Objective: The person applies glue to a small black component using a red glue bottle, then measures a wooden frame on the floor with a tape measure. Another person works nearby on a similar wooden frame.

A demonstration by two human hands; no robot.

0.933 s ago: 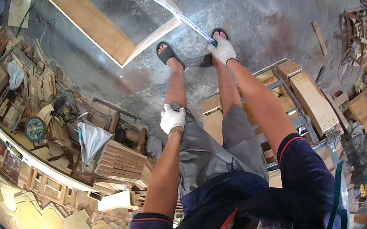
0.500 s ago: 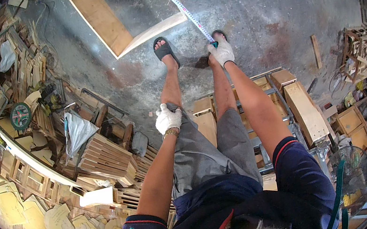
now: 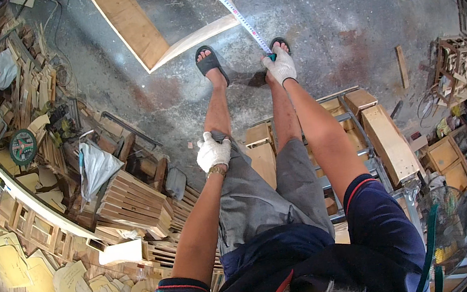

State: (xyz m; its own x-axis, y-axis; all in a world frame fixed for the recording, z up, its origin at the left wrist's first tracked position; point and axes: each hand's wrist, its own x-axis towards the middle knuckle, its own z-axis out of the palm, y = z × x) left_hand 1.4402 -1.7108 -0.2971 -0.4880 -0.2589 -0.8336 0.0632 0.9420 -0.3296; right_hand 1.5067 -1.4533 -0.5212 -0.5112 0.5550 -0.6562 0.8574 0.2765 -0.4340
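A white-gloved right hand, my right hand, is closed around the small dark green case of a tape measure, just over my right foot. From it the tape's white blade runs out toward the far left and leaves the view at the top edge. Along part of its length the blade passes the corner of a wooden frame lying on the floor. My left hand, also gloved, rests on my left knee with its fingers apart and no object in it.
Wood scraps and slatted wooden pieces crowd the left side. A metal rack with wooden parts stands beside my right leg. Farther right are a crate of offcuts, a fan and a loose wood strip.
My right hand has shifted very slightly with the tape measure, and more of the right foot shows. The left hand stays on the knee.
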